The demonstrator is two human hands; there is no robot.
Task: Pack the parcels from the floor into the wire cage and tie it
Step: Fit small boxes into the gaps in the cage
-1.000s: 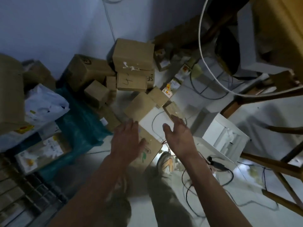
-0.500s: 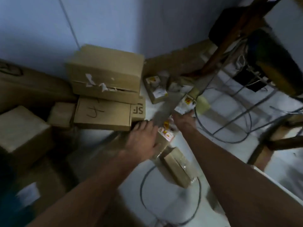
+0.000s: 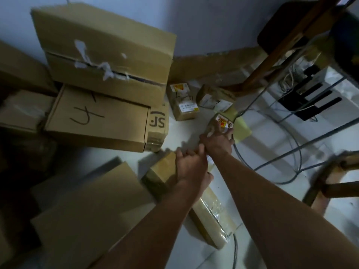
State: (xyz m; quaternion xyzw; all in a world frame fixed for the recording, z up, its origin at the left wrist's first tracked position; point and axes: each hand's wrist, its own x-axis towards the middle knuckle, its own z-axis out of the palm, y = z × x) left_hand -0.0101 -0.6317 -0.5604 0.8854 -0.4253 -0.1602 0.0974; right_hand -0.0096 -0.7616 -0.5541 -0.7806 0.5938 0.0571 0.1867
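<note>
Cardboard parcels lie on a white floor in a dim corner. My right hand is closed around a small labelled parcel near a yellow pad. My left hand grips the top of a brown parcel just below it. A tape-wrapped parcel lies under my forearms. Two more small parcels, one with a white label and one beside it, sit further back. The wire cage is out of view.
A large torn box rests on a flat box marked "4" at left, next to a small "SF" box. A big flat box lies at lower left. Cables, a wooden table leg and a stool crowd the right.
The view has moved closer to the floor corner. My right hand has closed on the small labelled parcel, and my left hand has settled on the brown parcel beside it.
</note>
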